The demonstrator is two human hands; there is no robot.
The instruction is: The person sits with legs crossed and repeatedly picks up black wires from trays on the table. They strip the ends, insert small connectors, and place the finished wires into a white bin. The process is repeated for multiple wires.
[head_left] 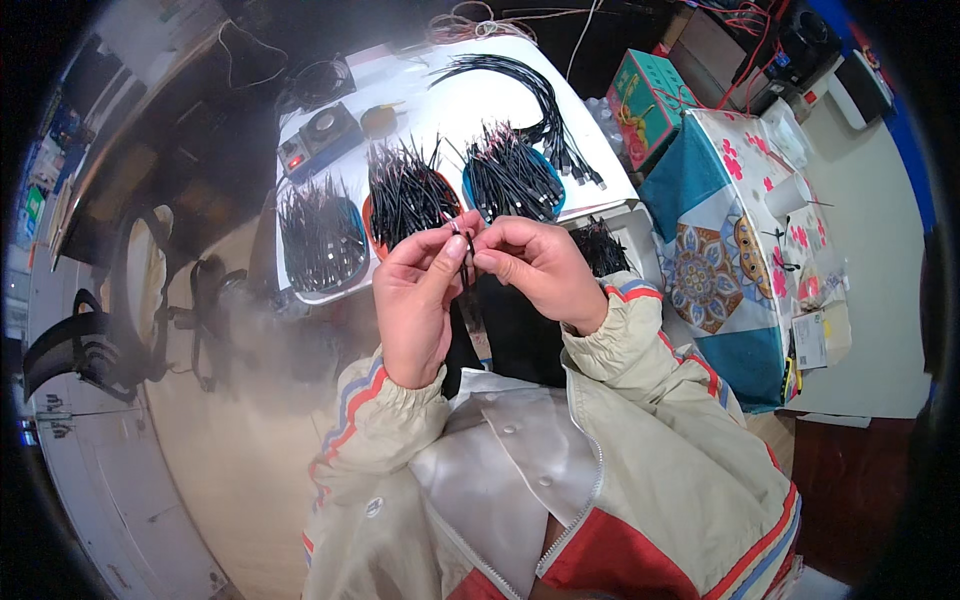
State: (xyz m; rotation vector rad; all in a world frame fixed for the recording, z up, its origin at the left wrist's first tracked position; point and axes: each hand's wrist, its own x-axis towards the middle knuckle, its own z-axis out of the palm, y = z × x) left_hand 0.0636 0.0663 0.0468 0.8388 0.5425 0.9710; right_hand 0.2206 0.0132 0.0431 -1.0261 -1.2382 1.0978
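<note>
Beige jacket (690, 440) takes up the space closest to the lens, and just past its cuffs there's a thin black cable (464, 270), held up in front of the orange bowl (376, 245). Left hand (415, 310) has thumb and forefinger clamped on it near the pale tip, probably to keep it steady. Right hand (540, 265) has its fingers pinched together on it from the other side, I'd guess so the end doesn't wobble. Whatever's right between the fingertips is too small to make out.

That orange bowl is stuffed with cut cables (405, 190) standing on end, which I reckon makes them easy to pluck out. Left of it sits one blue bowl (358, 222), right of it a second blue bowl (558, 207), same deal. All three share a white counter (435, 110), near edge, presumably for reach. Behind the orange bowl, off left, is a dark box (325, 135) with a red light; behind it, off right, a long curved cable bundle (545, 95).
</note>
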